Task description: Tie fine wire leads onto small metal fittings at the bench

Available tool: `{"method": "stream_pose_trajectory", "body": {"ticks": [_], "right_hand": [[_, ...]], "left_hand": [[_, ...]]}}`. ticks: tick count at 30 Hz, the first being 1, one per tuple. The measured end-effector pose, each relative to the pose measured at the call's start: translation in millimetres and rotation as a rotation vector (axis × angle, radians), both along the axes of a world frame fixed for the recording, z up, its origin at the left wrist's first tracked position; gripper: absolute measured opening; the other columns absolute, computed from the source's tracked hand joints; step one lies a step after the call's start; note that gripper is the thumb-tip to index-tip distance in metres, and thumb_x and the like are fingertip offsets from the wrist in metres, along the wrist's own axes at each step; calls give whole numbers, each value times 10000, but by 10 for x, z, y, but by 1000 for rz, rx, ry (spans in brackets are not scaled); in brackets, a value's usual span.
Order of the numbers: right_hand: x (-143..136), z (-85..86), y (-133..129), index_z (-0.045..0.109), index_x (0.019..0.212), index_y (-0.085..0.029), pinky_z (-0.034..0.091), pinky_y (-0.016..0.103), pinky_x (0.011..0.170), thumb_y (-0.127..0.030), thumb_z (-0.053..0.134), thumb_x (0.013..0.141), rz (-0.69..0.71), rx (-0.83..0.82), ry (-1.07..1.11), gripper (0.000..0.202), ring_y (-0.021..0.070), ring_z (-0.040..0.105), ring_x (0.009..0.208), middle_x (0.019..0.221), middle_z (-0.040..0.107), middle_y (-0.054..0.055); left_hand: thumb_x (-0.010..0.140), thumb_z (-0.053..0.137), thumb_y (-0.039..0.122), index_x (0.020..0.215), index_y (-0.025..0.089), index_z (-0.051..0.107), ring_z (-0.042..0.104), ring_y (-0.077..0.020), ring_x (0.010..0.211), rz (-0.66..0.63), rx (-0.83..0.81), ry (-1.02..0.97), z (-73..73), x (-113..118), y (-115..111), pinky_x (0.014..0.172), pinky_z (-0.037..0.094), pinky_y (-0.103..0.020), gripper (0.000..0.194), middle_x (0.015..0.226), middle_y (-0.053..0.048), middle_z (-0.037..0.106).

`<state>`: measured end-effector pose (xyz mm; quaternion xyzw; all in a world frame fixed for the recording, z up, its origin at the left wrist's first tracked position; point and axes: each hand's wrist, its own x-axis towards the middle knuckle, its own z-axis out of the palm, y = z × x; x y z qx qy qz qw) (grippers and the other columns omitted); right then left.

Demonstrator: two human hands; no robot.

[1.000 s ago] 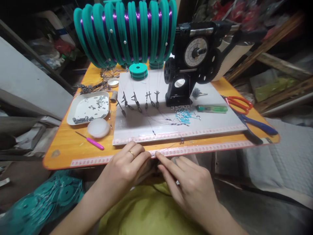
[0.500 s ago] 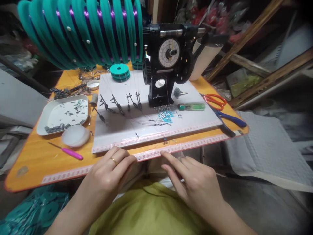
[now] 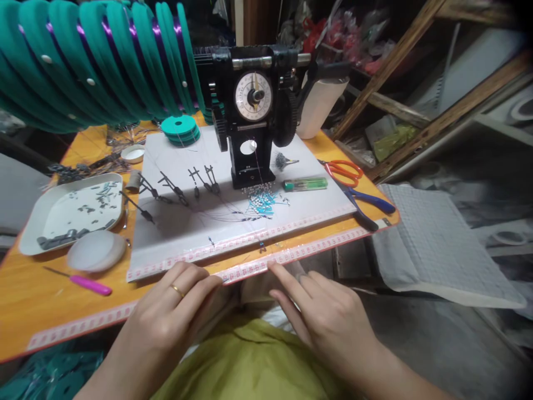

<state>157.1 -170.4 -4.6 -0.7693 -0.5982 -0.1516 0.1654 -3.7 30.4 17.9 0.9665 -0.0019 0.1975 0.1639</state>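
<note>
My left hand (image 3: pixel 170 305), with a ring, rests at the table's front edge, its fingers bent together over the measuring tape (image 3: pixel 245 270); what they pinch, if anything, is hidden. My right hand (image 3: pixel 320 305) is at the same edge, forefinger stretched onto the tape and thumb apart below it. Beyond the hands lies a pale board (image 3: pixel 200 228) with small black clips (image 3: pixel 175 189), fine lines and a pile of blue-and-white beads (image 3: pixel 262 203). A black machine with a dial (image 3: pixel 254 95) stands at its back, joined to a row of green spools (image 3: pixel 120 66).
At left are a white tray (image 3: pixel 62 205) of grey pieces, a round translucent lid (image 3: pixel 96 251) and a pink-handled tool (image 3: pixel 90 284). At right lie a green lighter-like case (image 3: pixel 306 184), orange-handled scissors (image 3: pixel 343 171) and blue-handled pliers (image 3: pixel 372 201).
The view has turned right, so the table and machine appear farther left. Both hands stay at the tape with nearly the same pose.
</note>
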Motion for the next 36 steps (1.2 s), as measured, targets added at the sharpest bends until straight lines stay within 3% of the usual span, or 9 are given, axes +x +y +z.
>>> {"method": "stream_pose_trajectory", "body": {"ticks": [11,17,22,31,36], "right_hand": [[61,71,-43,559,1361,-10,322,344,495,-199,555,971,92,-151,-169,434,187,534,539,625,527,3],[86,54,-49,535,1371,-3,354,353,493,-184,492,1007,108,-128,-89,409,184,551,549,652,551,4],[100,22,-49,546,1348,-30,350,347,510,-199,404,1053,101,-64,-17,368,171,551,555,657,566,-4],[111,2,-49,541,1350,-43,342,310,549,-242,390,1070,98,-13,-41,376,137,514,538,621,522,-26],[115,20,-42,568,1329,-59,341,306,558,-246,377,1072,97,-10,-66,370,132,505,522,605,501,-34]], "left_hand": [[973,511,99,1093,151,623,546,-200,909,-22,10,3,-21,-12,41,805,439,-333,172,970,-85,606],[957,542,99,1137,181,620,568,-214,960,20,14,35,-80,-47,60,875,438,-358,213,1019,-80,620],[938,565,73,1115,132,640,572,-220,987,-4,62,12,-61,-102,103,927,423,-375,201,1045,-104,637],[929,551,42,1055,108,649,584,-200,839,18,95,-3,67,-131,85,753,482,-343,172,917,-97,660],[941,533,51,1047,119,644,583,-201,834,23,73,3,107,-108,77,737,495,-341,168,909,-96,662]]}}
